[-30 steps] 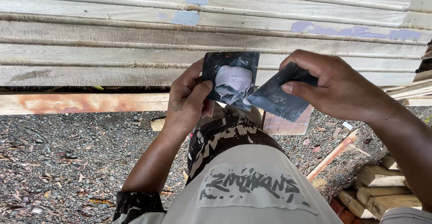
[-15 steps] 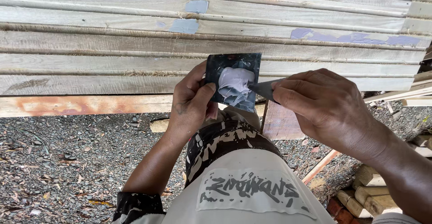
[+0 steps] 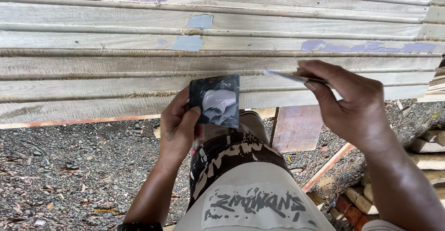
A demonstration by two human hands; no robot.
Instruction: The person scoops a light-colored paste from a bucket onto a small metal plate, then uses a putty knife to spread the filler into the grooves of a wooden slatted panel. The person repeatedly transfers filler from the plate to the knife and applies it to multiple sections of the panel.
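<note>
Putty: soft grey lump [image 3: 218, 105] on a small dark square plate [image 3: 199, 96], likely sticky and easily smeared.
Left hand [image 3: 178, 126]: pinches the plate's edge, level.
Right hand [image 3: 352, 103]: closed on a thin scraper blade [image 3: 289, 75] at the wooden boards [image 3: 92, 68].
Hold: edges only.

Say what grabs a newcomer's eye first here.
Centre frame, the left hand holds up a dark square plate carrying a blob of grey putty. To its right, the right hand presses a thin scraper blade against the stacked wooden planks, which show grey-blue filler patches.
</note>
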